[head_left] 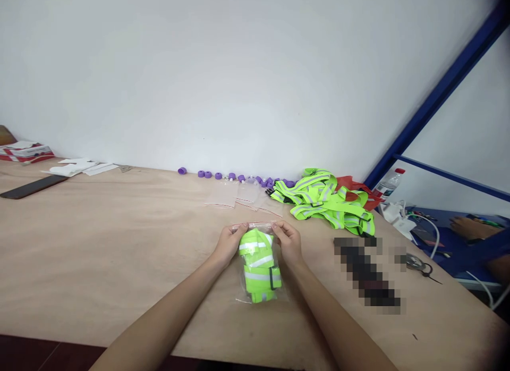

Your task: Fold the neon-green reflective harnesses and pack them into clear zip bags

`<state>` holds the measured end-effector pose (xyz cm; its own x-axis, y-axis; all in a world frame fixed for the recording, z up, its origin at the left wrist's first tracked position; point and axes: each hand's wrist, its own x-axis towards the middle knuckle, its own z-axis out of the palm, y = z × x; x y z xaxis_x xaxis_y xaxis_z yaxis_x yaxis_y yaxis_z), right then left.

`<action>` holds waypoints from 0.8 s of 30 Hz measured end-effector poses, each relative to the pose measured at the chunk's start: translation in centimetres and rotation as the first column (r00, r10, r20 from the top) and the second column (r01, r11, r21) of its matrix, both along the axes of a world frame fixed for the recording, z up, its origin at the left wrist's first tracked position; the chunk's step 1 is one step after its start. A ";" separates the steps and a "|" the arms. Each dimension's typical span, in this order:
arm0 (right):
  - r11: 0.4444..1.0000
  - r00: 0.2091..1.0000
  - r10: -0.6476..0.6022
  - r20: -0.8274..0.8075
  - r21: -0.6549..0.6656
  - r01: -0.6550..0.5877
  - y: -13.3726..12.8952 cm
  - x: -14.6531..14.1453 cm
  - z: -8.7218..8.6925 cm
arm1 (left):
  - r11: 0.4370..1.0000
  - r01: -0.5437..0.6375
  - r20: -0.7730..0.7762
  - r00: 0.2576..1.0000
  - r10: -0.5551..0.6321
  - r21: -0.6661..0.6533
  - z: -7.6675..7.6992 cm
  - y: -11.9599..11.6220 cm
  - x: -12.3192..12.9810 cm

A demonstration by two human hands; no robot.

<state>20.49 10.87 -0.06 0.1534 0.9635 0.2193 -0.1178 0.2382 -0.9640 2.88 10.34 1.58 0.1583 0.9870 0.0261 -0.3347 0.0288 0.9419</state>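
Two hands [229, 245] [290, 243] w/ bag [260, 226], strap pile [326, 203] R, prob. purple caps [218, 176] behind

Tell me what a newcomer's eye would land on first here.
First, the folded neon yellow-green reflective strap inside a clear zip-seal bag, front and centre, its top edge pinched by the left hand and right hand. Next, the larger tangle of matching straps on the table, at back right. Then the line of small purple cap-like pieces along the foot of the white wall.
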 end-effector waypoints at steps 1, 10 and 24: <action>1.000 1.000 -0.002 0.001 0.009 0.002 0.0 0.0 0.0 | 1.000 0.009 0.006 1.000 -0.009 -0.006 -0.2 0.1 -0.1; 0.998 0.997 0.062 0.041 -0.034 -0.061 0.2 0.2 0.3 | 0.999 0.025 -0.009 1.000 -0.025 0.023 -0.8 0.5 -0.5; 1.000 1.000 0.017 -0.023 -0.006 -0.018 0.4 0.4 -0.5 | 0.999 -0.005 0.051 0.999 0.007 -0.046 0.4 0.0 -0.2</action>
<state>20.88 11.27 -0.53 0.1413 0.9675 0.2096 -0.1440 0.2296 -0.9626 2.70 10.32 1.93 0.1517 0.9884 -0.0113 -0.3824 0.0693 0.9214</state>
